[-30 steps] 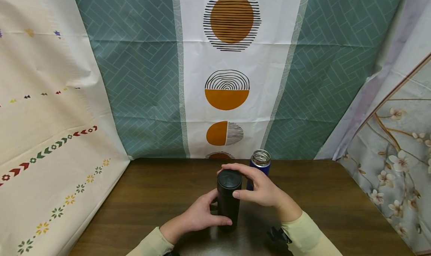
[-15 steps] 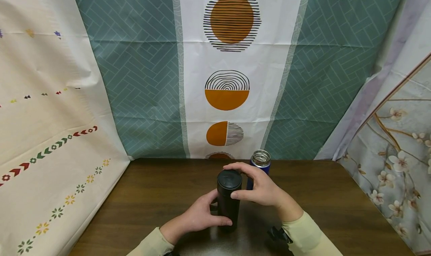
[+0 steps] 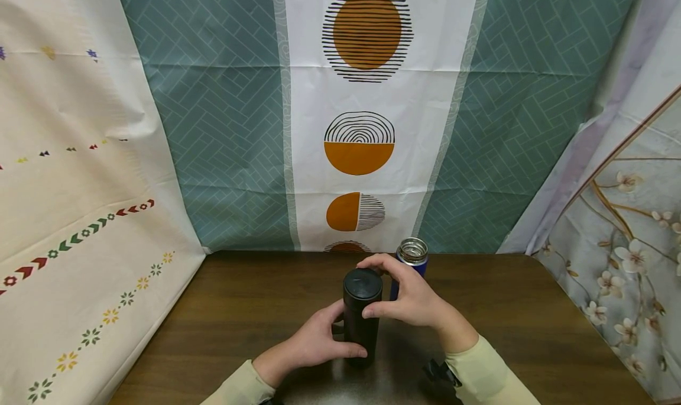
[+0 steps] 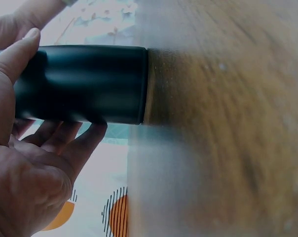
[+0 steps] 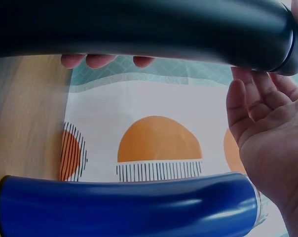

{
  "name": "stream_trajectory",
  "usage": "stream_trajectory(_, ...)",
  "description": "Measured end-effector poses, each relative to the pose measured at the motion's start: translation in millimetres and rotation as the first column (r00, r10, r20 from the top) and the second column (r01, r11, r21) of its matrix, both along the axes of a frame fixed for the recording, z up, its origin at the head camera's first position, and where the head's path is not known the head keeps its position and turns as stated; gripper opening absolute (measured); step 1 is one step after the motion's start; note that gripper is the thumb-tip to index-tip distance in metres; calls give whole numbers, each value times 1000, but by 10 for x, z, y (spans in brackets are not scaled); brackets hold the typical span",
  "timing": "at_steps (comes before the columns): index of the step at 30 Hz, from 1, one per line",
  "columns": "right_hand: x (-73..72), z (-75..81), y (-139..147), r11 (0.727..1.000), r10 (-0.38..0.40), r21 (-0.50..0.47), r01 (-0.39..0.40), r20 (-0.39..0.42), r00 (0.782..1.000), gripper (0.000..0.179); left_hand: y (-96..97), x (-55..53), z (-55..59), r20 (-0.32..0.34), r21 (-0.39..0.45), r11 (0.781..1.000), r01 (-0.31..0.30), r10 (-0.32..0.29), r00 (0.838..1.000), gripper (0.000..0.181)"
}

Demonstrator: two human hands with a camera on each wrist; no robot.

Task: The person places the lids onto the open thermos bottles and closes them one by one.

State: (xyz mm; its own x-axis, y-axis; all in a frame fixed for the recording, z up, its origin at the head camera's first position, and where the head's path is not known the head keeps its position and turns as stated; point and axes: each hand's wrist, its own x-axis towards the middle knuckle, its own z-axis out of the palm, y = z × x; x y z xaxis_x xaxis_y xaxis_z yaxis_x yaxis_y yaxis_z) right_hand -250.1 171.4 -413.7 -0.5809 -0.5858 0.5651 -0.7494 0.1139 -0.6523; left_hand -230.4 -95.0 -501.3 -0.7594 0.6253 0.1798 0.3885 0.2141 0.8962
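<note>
A black thermos flask (image 3: 362, 331) stands upright on the table, its round black lid (image 3: 363, 283) on top. My left hand (image 3: 318, 339) grips the lower body from the left, thumb across the front. Seen from the left wrist, the flask's base (image 4: 134, 84) meets the wooden surface and several fingers curl behind it. At the top, my right hand (image 3: 417, 300) holds the lid from the right, thumb in front and fingers at the back. Just behind that hand, a blue thermos (image 5: 129, 207) stands without a lid, its steel mouth (image 3: 412, 250) showing in the head view.
The brown wooden table (image 3: 245, 292) reaches back to a green and white patterned curtain (image 3: 229, 156). Cream embroidered cloth (image 3: 96, 245) hangs on the left, and a flowered cloth (image 3: 628, 275) on the right.
My right index finger has slid rightward along the back of the lid, while the right thumb has shifted slightly left across its front. The left hand and the flask have stayed in place.
</note>
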Motion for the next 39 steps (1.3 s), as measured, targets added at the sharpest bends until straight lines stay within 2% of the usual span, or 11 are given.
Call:
stream_trajectory(10, 8, -12, -27, 1000, -27, 3, 27, 6, 1000, 75, -3, 12, 2, -2, 6, 1000, 1, -1, 1000, 81)
stream_trajectory(16, -1, -17, -23, 1000, -6, 1, 6, 9, 1000, 71, -4, 12, 2, -2, 0, 1000, -1, 1, 1000, 81)
stream_trajectory(20, -15, -21, -18, 999, 53, 8, -53, 13, 998, 67, -5, 6, -2, 4, -2, 1000, -4, 4, 1000, 81)
stream_trajectory(25, -25, -26, -13, 987, 162, 20, -162, 6, 987, 71, -9, 0, -12, 7, -4, 1000, -2, 2, 1000, 82)
stream_trajectory(29, -29, -32, -12, 980, 200, 12, -200, 11, 980, 72, -7, -3, -7, 2, -9, 1000, -3, 3, 1000, 82)
stream_trajectory(39, -23, -11, -11, 991, 131, 39, -131, 1, 991, 67, -5, -8, -13, -11, -11, 1000, -6, 6, 1000, 82)
